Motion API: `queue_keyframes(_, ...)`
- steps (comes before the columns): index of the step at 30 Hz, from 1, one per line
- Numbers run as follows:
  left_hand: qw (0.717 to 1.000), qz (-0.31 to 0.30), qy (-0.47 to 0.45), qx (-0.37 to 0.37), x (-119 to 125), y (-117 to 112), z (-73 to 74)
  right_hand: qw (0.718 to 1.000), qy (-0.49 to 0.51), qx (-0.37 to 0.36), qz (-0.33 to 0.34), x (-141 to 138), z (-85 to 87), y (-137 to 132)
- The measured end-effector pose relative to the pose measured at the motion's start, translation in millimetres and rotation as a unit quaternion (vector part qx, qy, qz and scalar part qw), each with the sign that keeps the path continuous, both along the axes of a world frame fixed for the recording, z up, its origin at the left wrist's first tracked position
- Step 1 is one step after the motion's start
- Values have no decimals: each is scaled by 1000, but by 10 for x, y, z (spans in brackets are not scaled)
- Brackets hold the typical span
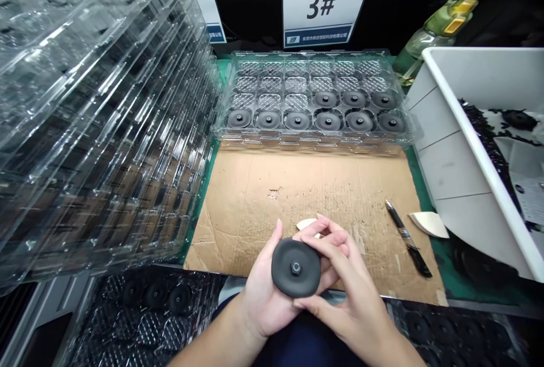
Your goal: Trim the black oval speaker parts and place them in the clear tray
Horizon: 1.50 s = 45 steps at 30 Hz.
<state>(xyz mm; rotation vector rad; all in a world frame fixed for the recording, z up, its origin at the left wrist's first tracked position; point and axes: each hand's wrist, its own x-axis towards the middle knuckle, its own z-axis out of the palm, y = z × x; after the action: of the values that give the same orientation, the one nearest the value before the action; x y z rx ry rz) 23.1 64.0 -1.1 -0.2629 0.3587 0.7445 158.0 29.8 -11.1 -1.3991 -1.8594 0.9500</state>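
Observation:
A black rounded-square plastic part (289, 282) with a small raised hub in its centre faces up, low in front of me. It rests in the palm of my left hand (260, 296), whose thumb points upward beside its left edge. My right hand (355, 282) closes on its right side, thumb at the lower edge and fingers at the upper right. Just behind the fingers shows a white wedge-like piece (306, 223); whether it is held or lies on the cardboard (238, 203), I cannot tell.
Beyond the cardboard, a clear tray (314, 140) holds several such parts in its nearer rows. Tall stacked clear trays (106, 129) stand left. At right are a black-handled knife (406, 237), another white wedge (429, 224), a white bin (450, 146) and a green-capped bottle (433, 33).

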Motion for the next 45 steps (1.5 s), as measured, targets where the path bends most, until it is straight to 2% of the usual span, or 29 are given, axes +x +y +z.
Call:
queue_keyframes(11,995,1,60,-75,-29,-51,11,998,37,-51,-1,-53,-91,-58)
queue_keyframes(16,994,-1,77,-83,-49,-64,18,998,38,-56,3,-75,-104,-75)
queue_keyframes(19,989,8,127,-80,-70,-102,18,998,38,-55,-6,-71,-98,-60)
queue_keyframes(21,980,40,192,-39,-99,-161,7,998,42,-40,-31,-55,-100,-44)
queue_keyframes(25,937,125,300,129,-174,-319,-42,994,62,-22,-84,-37,-135,-30)
queue_keyframes(27,923,119,333,151,-202,-375,-70,993,73,-35,-91,-62,-164,-45)
queue_keyframes(30,918,88,363,132,-220,-412,-102,992,77,-50,-86,-133,-199,-89)
queue_keyframes(35,918,74,370,122,-252,-424,-106,997,50,-31,-54,-182,-179,-145)
queue_keyframes(40,939,63,317,116,-319,-448,-137,1000,-17,-14,13,-58,-148,-105)
queue_keyframes(42,947,77,293,112,-353,-454,-162,998,-62,13,-6,16,-193,-55)
queue_keyframes(45,951,99,277,91,-409,-450,-182,984,-164,47,-56,107,-363,32)
